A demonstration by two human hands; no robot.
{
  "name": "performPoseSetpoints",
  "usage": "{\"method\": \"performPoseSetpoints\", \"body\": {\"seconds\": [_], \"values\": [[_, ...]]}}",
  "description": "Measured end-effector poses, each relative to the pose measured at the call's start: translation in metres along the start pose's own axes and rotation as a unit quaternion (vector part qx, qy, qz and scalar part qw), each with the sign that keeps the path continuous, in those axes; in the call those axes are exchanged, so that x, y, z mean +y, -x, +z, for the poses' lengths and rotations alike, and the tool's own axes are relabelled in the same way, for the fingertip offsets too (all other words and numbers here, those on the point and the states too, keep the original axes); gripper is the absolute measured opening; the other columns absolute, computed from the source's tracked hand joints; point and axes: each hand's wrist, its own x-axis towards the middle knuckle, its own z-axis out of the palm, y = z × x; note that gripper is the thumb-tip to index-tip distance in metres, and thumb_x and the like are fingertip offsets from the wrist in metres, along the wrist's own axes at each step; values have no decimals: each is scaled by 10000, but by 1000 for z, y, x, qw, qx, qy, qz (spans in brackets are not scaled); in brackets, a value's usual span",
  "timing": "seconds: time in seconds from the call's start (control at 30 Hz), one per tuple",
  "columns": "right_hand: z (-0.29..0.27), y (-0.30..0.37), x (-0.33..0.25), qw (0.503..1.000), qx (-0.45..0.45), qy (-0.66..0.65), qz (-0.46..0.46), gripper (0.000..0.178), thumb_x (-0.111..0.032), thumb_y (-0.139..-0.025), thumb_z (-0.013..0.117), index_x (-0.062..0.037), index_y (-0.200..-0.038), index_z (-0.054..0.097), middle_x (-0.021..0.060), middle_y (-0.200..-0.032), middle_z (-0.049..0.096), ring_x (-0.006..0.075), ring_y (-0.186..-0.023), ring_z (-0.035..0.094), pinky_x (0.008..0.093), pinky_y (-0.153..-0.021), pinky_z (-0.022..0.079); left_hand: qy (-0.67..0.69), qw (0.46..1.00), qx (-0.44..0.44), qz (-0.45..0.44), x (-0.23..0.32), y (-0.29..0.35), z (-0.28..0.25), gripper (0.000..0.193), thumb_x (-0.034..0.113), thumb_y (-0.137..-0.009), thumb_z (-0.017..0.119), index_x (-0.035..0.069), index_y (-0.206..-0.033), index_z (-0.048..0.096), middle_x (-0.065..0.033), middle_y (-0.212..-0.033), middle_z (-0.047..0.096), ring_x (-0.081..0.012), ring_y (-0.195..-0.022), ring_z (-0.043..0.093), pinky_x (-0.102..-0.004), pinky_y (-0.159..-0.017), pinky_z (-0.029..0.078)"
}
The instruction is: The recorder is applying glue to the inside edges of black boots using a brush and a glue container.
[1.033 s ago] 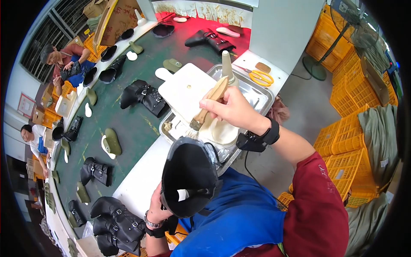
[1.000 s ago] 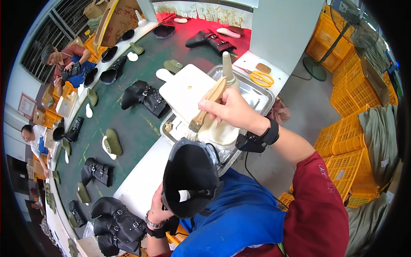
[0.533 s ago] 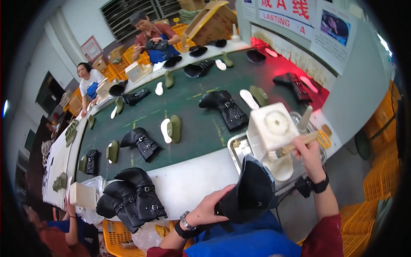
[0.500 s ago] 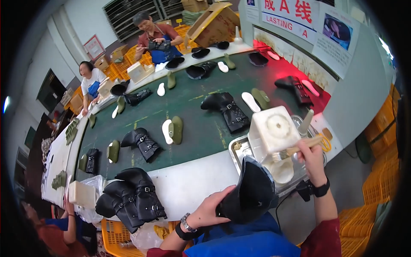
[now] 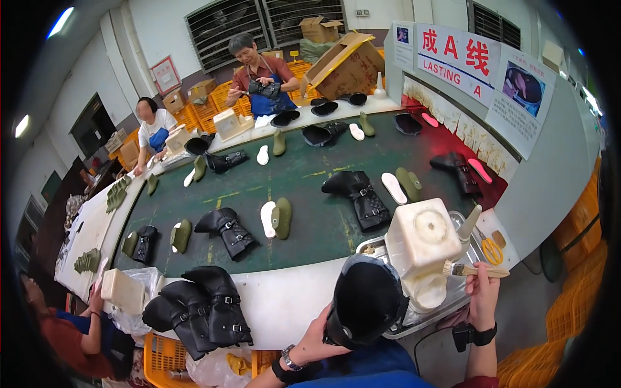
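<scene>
My left hand (image 5: 315, 341) grips a black boot (image 5: 367, 299) by its side. The boot's wide shaft opening faces up, showing the dark inside and a greyish rim edge. My right hand (image 5: 482, 294) holds a brush (image 5: 462, 269) by its wooden handle, its pale bristles pointing left beside a white plastic container (image 5: 424, 236). That container has a rounded cup-like spout at its base and stands in a metal tray (image 5: 393, 335). Whether the bristles touch the container, I cannot tell.
Several black boots (image 5: 217, 301) lie piled left of me. Across the green table (image 5: 310, 249) lie more boots, white insoles (image 5: 268, 220) and olive shoe lasts (image 5: 281, 218). Yellow-handled scissors (image 5: 491, 251) lie right of the tray. Co-workers stand at the far side and left.
The brush has moved right and down from in front of the white container to its side. My view has shifted, and the boot's opening now faces up more.
</scene>
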Motion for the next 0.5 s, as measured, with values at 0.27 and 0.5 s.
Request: {"method": "performPoseSetpoints", "body": {"seconds": [0.27,0.5], "values": [[0,6,6,999,16,-24,-44,114,-132,-892,550,-26,-933,542,10,-658,497,54,-518,420,179,-488,367,54,996,76,-7,-2,8,3,887,140,-616,807,18,-1334,300,-108,-1233,485,-195,-1149,461,-337,-988,350],[0,13,2,999,20,-25,-39,126,-149,-900,542,-24,-913,538,-11,-652,466,46,-530,394,184,-477,334,372,920,112,-50,-8,8,-10,552,25,-683,685,-3,-1201,496,-87,-1148,574,-184,-1044,547,-321,-924,422]]}}
